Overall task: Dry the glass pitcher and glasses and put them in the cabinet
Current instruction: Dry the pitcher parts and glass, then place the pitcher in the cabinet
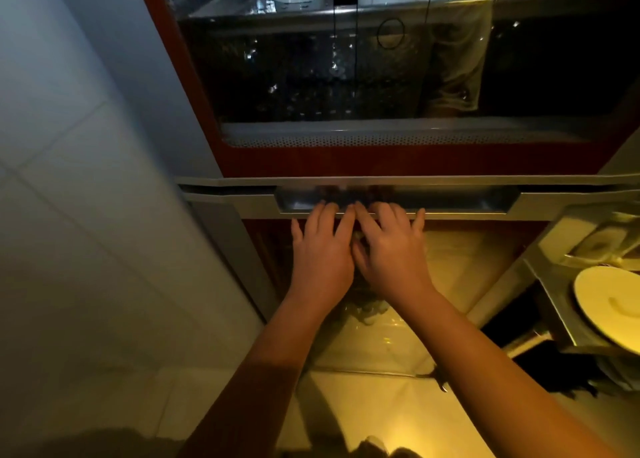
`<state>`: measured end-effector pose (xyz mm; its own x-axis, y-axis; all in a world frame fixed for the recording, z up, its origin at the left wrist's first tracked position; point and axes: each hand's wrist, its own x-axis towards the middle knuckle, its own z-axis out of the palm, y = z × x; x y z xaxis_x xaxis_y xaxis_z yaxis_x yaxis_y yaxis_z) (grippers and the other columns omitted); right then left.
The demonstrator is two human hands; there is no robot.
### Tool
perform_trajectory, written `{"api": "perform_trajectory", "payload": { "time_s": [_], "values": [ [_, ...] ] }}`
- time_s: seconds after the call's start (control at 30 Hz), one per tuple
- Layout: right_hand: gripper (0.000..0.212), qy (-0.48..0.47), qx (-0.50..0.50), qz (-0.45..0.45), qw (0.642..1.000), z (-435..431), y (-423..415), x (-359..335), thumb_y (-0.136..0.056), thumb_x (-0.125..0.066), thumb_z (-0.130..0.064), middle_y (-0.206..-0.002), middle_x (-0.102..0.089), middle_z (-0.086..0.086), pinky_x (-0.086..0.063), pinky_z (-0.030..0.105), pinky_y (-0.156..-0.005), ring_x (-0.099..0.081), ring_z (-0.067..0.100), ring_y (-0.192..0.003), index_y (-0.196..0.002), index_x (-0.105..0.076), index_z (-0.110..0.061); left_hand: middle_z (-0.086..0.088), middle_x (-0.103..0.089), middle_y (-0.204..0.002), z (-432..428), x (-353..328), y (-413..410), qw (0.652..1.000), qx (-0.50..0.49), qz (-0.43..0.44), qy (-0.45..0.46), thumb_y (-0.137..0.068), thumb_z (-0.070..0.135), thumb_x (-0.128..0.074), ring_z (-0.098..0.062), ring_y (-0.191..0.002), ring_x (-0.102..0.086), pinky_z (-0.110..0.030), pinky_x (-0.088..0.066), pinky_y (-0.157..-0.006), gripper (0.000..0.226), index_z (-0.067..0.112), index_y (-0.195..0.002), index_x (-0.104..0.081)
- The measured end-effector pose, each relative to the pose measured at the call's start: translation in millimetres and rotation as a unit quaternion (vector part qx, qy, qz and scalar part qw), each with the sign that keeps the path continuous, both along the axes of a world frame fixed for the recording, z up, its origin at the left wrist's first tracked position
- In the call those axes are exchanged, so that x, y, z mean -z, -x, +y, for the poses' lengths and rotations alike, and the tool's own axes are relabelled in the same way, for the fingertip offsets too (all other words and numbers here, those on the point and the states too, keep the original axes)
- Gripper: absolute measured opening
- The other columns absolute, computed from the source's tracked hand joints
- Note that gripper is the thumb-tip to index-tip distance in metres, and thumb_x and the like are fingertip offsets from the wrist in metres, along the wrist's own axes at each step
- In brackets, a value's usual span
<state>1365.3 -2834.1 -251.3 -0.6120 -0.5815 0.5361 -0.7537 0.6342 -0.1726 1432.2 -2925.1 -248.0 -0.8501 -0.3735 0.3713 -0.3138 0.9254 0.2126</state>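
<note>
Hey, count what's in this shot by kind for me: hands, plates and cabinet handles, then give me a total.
Bare hands: 2, the left hand and the right hand, fingertips at the handle's edge
Round pale plate: 1, at the right edge
Long recessed silver metal handle: 1
Total: 4

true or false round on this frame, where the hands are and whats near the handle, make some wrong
1. The left hand and right hand both reach the metal handle. True.
2. The hands are far apart. False: they lie side by side, touching.
3. A white plate is at the right. True.
4. The right hand lifts a pitcher. False: its fingers lie on the handle's edge.
</note>
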Motion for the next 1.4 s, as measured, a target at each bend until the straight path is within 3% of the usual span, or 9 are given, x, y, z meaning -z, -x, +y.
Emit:
{"api": "perform_trajectory", "payload": {
  "time_s": [0.33,0.63,0.97,1.23,1.4],
  "values": [
    [0.049,-0.02,-0.006,-0.024,0.999,1.6,-1.2,-0.9,-0.076,-0.072,-0.019,-0.111,-0.06,0.016,-0.028,0.069,-0.094,-0.055,0.035,-0.109,-0.122,-0.058,-0.009,-0.007,-0.025,-0.149,2.7,-8.9,-6.0,0.999,0.011,-0.031,-0.034,-0.096,0.024,-0.043,-0.021,-0.141,-0.012,-0.054,-0.005,-0.111,0.052,0.022,-0.144,-0.025],
    [0.048,-0.035,-0.001,-0.041,0.999,1.9,-2.4,-2.9,-0.081,-0.067,-0.023,-0.118,-0.057,0.015,-0.024,0.067,-0.099,-0.051,0.033,-0.116,-0.126,-0.055,-0.011,-0.008,-0.029,-0.148,2.1,-11.1,-7.2,0.999,0.014,-0.031,-0.04,-0.096,0.024,-0.043,-0.022,-0.14,-0.015,-0.052,-0.007,-0.112,0.05,0.02,-0.143,-0.028],
    [0.052,-0.074,-0.008,-0.077,0.994,5.0,-5.3,-11.4,-0.092,-0.051,-0.034,-0.138,-0.041,0.009,-0.01,0.059,-0.109,-0.031,0.026,-0.132,-0.14,-0.037,-0.02,-0.007,-0.027,-0.147,1.8,-15.5,-9.1,0.998,0.021,-0.047,-0.038,-0.094,0.024,-0.045,-0.021,-0.139,-0.016,-0.05,-0.011,-0.112,0.053,0.019,-0.144,-0.026],
    [0.052,-0.083,-0.009,-0.082,0.993,6.3,-5.1,-15.0,-0.092,-0.05,-0.035,-0.138,-0.039,0.009,-0.011,0.059,-0.109,-0.031,0.025,-0.131,-0.141,-0.036,-0.021,-0.007,-0.026,-0.148,2.2,-17.7,-9.3,0.998,0.026,-0.05,-0.039,-0.095,0.025,-0.044,-0.022,-0.139,-0.016,-0.05,-0.011,-0.112,0.053,0.02,-0.144,-0.025],
    [0.045,-0.041,-0.019,-0.046,0.998,13.0,-12.7,-6.4,-0.082,-0.066,-0.026,-0.117,-0.056,0.015,-0.026,0.066,-0.098,-0.051,0.033,-0.113,-0.124,-0.057,-0.014,-0.012,-0.037,-0.141,11.5,-15.7,-23.0,0.998,0.035,-0.026,-0.045,-0.094,0.023,-0.045,-0.026,-0.135,-0.026,-0.054,-0.023,-0.108,0.05,0.016,-0.142,-0.033]
  ]
}}
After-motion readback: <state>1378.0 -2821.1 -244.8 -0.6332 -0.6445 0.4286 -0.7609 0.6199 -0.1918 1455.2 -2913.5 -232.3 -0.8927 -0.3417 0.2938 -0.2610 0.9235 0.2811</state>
